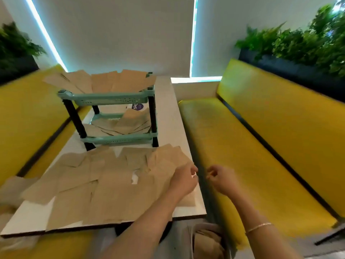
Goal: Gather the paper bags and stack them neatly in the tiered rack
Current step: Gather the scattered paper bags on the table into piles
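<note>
Several flat brown paper bags [104, 186] lie spread and overlapping over the near half of the white table [168, 113]. Behind them stands a teal tiered rack [110, 99] with black posts. More bags fan out untidily on its top tier [115, 82] and on its lower tier [121, 124]. My left hand [183, 179] is at the table's right edge, its fingers curled at the edge of the rightmost bag [168, 161]; blur hides the exact hold. My right hand [222, 181] hovers just off the table edge, fingers curled, holding nothing.
Yellow bench seats flank the table on the right [261, 146] and on the left [28, 113]. Green plants in dark planters stand behind both backrests [298, 45]. A white wall with light strips closes the far end. A bag [11, 186] hangs over the table's left edge.
</note>
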Motion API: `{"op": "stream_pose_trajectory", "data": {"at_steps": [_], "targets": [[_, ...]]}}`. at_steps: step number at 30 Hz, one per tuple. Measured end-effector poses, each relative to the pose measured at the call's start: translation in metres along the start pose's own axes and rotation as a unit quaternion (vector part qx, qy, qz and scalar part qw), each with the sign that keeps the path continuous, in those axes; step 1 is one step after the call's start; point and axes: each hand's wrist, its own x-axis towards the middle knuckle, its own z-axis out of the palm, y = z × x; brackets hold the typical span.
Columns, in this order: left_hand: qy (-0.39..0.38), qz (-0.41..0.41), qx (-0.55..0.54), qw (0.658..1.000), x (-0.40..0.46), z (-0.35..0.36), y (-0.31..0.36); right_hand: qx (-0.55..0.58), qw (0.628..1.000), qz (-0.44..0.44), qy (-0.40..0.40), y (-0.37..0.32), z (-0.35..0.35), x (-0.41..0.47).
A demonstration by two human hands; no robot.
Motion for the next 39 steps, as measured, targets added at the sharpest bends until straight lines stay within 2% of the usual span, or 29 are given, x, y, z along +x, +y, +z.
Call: {"op": "stream_pose_trajectory", "data": {"at_steps": [2,4,7,9,12,16,21,25,30,34,39], "targets": [[0.003,-0.042,0.020,0.999,0.003,-0.025,-0.027,-0.017,0.997,0.002,-0.080,-0.010,0.032,0.008],[-0.043,-0.055,0.106,0.992,0.008,-0.044,-0.051,-0.052,0.990,0.008,-0.130,-0.023,0.055,0.013],[-0.149,-0.061,0.259,0.952,0.014,-0.058,-0.083,-0.076,0.986,0.063,-0.137,-0.039,0.076,0.017],[-0.182,-0.049,0.321,0.928,0.020,-0.060,-0.098,-0.055,0.982,0.132,-0.125,-0.047,0.084,0.022],[-0.193,-0.038,0.340,0.920,0.030,-0.059,-0.104,-0.018,0.972,0.199,-0.122,-0.050,0.090,0.035],[-0.205,-0.062,0.335,0.917,0.041,-0.055,-0.103,-0.040,0.973,0.184,-0.131,-0.048,0.090,0.044],[-0.224,-0.062,0.380,0.895,0.048,-0.054,-0.099,-0.041,0.965,0.220,-0.136,-0.048,0.095,0.048],[-0.229,-0.042,0.348,0.908,0.047,-0.060,-0.088,-0.064,0.963,0.230,-0.128,-0.036,0.088,0.054],[-0.192,-0.053,0.265,0.943,0.058,-0.069,-0.076,0.064,0.961,0.214,-0.166,-0.011,0.068,0.067],[-0.166,-0.062,0.199,0.964,0.061,-0.075,-0.052,0.063,0.971,0.126,-0.195,0.005,0.057,0.073],[-0.096,-0.098,0.119,0.983,0.047,-0.081,-0.031,0.035,0.988,0.033,-0.149,0.016,0.057,0.072]]}}
